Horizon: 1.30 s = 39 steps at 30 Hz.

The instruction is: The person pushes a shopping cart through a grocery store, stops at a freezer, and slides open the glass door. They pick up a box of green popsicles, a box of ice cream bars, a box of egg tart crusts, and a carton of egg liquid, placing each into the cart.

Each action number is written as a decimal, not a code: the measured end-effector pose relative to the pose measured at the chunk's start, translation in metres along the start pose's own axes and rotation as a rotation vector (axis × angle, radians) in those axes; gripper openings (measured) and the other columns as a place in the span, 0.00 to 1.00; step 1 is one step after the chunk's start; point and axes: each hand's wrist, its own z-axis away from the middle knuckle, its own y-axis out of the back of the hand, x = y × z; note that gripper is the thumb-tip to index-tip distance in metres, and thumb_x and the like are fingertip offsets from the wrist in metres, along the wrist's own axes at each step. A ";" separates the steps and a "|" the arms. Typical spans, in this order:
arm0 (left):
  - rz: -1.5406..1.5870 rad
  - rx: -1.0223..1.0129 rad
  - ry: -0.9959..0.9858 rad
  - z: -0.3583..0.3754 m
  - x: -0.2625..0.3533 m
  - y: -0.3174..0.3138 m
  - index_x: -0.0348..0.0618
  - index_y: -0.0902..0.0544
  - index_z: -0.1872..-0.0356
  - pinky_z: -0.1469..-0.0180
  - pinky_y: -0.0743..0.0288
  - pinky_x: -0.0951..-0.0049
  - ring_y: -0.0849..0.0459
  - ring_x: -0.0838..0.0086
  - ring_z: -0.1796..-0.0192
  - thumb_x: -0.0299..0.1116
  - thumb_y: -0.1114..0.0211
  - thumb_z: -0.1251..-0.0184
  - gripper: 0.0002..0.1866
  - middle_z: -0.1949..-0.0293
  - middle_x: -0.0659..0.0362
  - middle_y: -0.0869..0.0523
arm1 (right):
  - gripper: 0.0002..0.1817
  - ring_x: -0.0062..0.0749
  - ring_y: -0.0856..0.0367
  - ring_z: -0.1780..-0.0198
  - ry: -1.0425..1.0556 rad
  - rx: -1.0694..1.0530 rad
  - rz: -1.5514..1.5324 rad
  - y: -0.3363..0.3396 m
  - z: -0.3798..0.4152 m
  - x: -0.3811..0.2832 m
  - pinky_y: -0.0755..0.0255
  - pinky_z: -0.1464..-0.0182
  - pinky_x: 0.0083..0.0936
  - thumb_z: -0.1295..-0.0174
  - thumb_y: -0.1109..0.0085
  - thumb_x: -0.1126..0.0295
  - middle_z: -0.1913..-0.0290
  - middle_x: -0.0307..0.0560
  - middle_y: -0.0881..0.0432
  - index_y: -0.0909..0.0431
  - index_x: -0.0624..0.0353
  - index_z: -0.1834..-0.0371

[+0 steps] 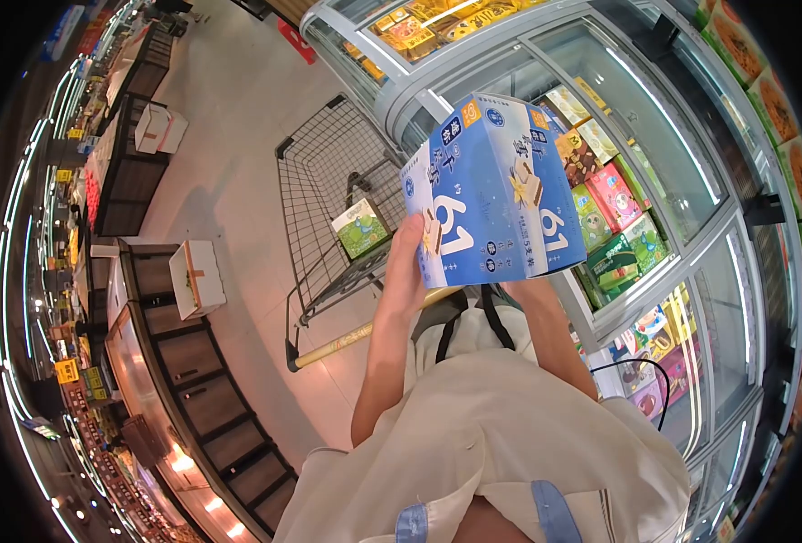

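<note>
A blue ice cream box (487,204) with a large white "61" and a picture of ice cream bars is held up before my chest, tilted. My left hand (408,249) grips its left side, the thumb on the printed face. Under the lower right edge is my right hand (529,290), its fingers hidden behind the box. Beyond the box, a shopping cart (306,195) holds a green and white box (361,226). To the right, the glass-topped freezer (600,312) contains several colourful boxes (614,199).
The cart's yellow handle (365,339) crosses in front of my body. Another freezer section (455,45) with yellow packages lies at the far end. On the left are dark display counters (206,380) and white boxes (197,279) on the aisle side.
</note>
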 end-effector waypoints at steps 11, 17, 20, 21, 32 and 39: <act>0.002 0.013 -0.239 -0.001 0.009 -0.012 0.31 0.31 0.27 0.43 0.18 0.73 0.15 0.75 0.43 0.39 0.34 0.25 0.32 0.40 0.53 0.17 | 0.24 0.27 0.20 0.40 -0.030 0.280 0.257 -0.010 -0.003 -0.041 0.23 0.38 0.28 0.21 0.46 0.58 0.39 0.42 0.20 0.30 0.60 0.29; -0.084 0.144 -0.275 -0.008 0.011 0.003 0.31 0.32 0.25 0.40 0.20 0.73 0.17 0.74 0.40 0.36 0.35 0.24 0.32 0.37 0.51 0.20 | 0.28 0.26 0.17 0.43 -0.045 0.264 0.186 -0.020 -0.013 -0.078 0.21 0.42 0.27 0.19 0.51 0.51 0.41 0.44 0.16 0.31 0.61 0.28; -0.103 0.156 -0.325 -0.012 0.009 0.005 0.31 0.34 0.23 0.38 0.22 0.73 0.18 0.73 0.38 0.36 0.35 0.23 0.34 0.33 0.51 0.22 | 0.32 0.29 0.20 0.36 -0.047 0.231 0.273 -0.031 -0.012 -0.080 0.25 0.36 0.27 0.19 0.53 0.49 0.33 0.53 0.20 0.35 0.64 0.24; -0.123 0.159 -0.341 -0.013 0.007 0.007 0.32 0.35 0.23 0.36 0.24 0.72 0.20 0.72 0.37 0.36 0.35 0.23 0.34 0.32 0.50 0.23 | 0.34 0.30 0.21 0.34 -0.028 0.225 0.363 -0.035 -0.011 -0.075 0.26 0.34 0.28 0.20 0.52 0.49 0.31 0.55 0.22 0.36 0.65 0.23; -0.145 0.354 -0.341 -0.003 -0.013 0.089 0.36 0.33 0.23 0.30 0.31 0.69 0.23 0.75 0.35 0.42 0.43 0.16 0.29 0.34 0.59 0.22 | 0.46 0.35 0.23 0.33 0.130 0.150 0.936 -0.084 -0.044 -0.021 0.30 0.30 0.34 0.44 0.21 0.68 0.34 0.54 0.22 0.37 0.66 0.24; 0.310 0.312 -0.036 0.033 0.004 0.165 0.37 0.37 0.24 0.29 0.28 0.58 0.22 0.61 0.31 0.64 0.46 0.22 0.42 0.31 0.47 0.25 | 0.46 0.49 0.28 0.30 0.355 -0.328 1.531 -0.119 -0.070 0.026 0.34 0.27 0.44 0.60 0.22 0.73 0.32 0.44 0.23 0.27 0.50 0.29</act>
